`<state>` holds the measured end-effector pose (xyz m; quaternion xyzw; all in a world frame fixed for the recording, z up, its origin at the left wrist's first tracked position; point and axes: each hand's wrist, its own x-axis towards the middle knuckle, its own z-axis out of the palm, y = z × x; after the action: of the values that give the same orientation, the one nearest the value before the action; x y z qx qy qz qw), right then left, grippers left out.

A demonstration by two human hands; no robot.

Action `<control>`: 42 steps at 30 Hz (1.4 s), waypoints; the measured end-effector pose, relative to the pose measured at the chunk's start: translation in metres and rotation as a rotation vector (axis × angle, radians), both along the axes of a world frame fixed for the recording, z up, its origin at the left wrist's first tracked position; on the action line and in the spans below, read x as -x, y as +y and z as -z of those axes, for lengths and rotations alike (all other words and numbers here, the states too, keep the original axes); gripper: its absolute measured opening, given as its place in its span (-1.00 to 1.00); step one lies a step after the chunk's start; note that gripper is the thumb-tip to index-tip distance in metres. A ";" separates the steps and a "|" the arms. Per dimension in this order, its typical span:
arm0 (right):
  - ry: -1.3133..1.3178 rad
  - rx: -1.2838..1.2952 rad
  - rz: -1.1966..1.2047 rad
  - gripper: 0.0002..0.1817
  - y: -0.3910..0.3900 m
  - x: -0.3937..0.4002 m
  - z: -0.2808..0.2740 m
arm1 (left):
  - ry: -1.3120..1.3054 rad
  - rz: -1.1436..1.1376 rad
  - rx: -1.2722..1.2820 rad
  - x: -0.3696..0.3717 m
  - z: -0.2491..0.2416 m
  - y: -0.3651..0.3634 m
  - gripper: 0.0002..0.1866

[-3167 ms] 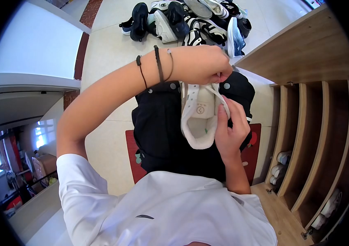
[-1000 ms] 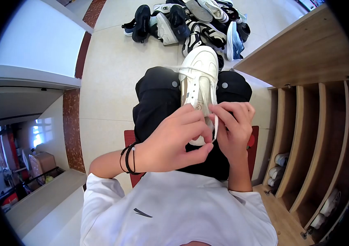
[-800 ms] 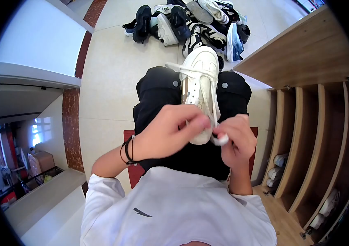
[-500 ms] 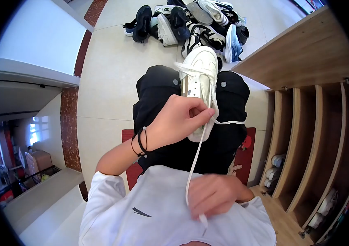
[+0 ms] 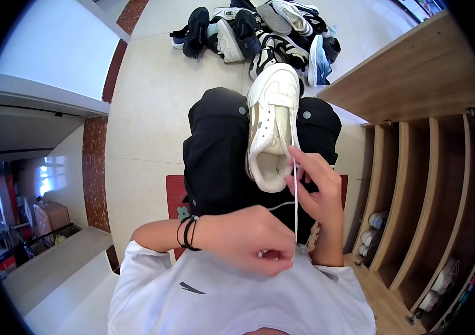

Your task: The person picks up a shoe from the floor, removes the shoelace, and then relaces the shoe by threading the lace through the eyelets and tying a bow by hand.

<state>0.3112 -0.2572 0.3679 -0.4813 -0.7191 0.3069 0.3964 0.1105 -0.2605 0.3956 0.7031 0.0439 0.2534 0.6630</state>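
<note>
**Shoelace drawn tight from the shoe toward your chest**

The shoelace point(image 5: 295, 195) ran nearly straight from the heel end of the white shoe point(image 5: 271, 125) back to your left hand point(image 5: 248, 240), which lay close against your shirt point(image 5: 232, 296). That hand was curled shut around the loose end of the lace, with a little white showing between the fingers. Your right hand point(image 5: 315, 187) sat just beside the shoe's opening, thumb and forefinger pinched together on the lace where it left the upper eyelets.

The shoe lay on your lap across the black trousers point(image 5: 215, 156), its long axis pointing away from you: toe far, heel and opening near. So the lace lay almost in line with the shoe, a touch to its right. Your right hand was the nearer one to the shoe and touched its rim; your left was well apart from it, joined to it only by the lace.

On the far floor lay a heap of other shoes point(image 5: 265, 33). To your right stood a wooden shoe rack point(image 5: 416, 162), with a few pairs in its slots.
</note>
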 end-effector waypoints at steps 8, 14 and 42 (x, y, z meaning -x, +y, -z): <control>-0.061 -0.291 0.098 -0.78 0.002 0.000 0.023 | 0.036 -0.034 -0.080 0.001 0.013 0.014 -0.88; 0.006 -0.256 0.104 -0.88 -0.005 -0.007 0.025 | 0.550 -0.739 -0.893 -0.007 0.039 0.043 -0.77; 0.706 -0.342 -0.019 -0.37 -0.028 -0.049 -0.001 | 0.151 -0.443 -0.362 0.033 0.011 0.074 -0.76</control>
<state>0.3604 -0.2850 0.3686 -0.2667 -0.5837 0.3329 0.6909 0.0774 -0.1867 0.3843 0.7999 0.1997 0.3429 0.4502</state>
